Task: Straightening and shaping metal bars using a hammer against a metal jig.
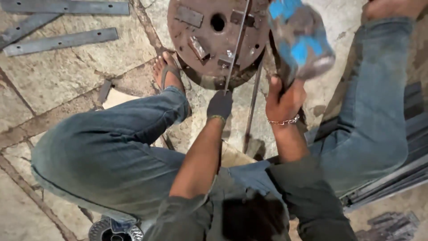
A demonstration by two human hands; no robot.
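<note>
Where the stone floor [67, 85] fills the upper left of the view, three flat grey metal strips [60, 41] lie side by side, each pierced with small holes, and a short dark offcut [104, 91] rests nearer the person's bent leg. The left leg, in blue jeans [107, 156], folds across the lower left, and its foot in a grey sandal [168, 71] sits just beside a rusty round metal plate [209, 38]. This plate, at the top centre, carries a central hole and several small welded blocks. A thin steel rod [236, 44] stands across the plate, running from the top edge of the view down to the left hand [220, 105], which wears a dark glove and is closed around the rod's lower end, directly below the plate's rim. A second, darker rod [252, 107] runs alongside between the two hands, down to the floor. To the right, the bare right hand [285, 98], with a chain bracelet [283, 121] at the wrist, is clenched on the handle of a hammer [301, 38]; the heavy head, grey with blue patches, is raised and blurred above the plate's right edge. Farther right, the other jeans leg extends upward, beside stacked grey metal bars [401, 178] at the lower right.
</note>
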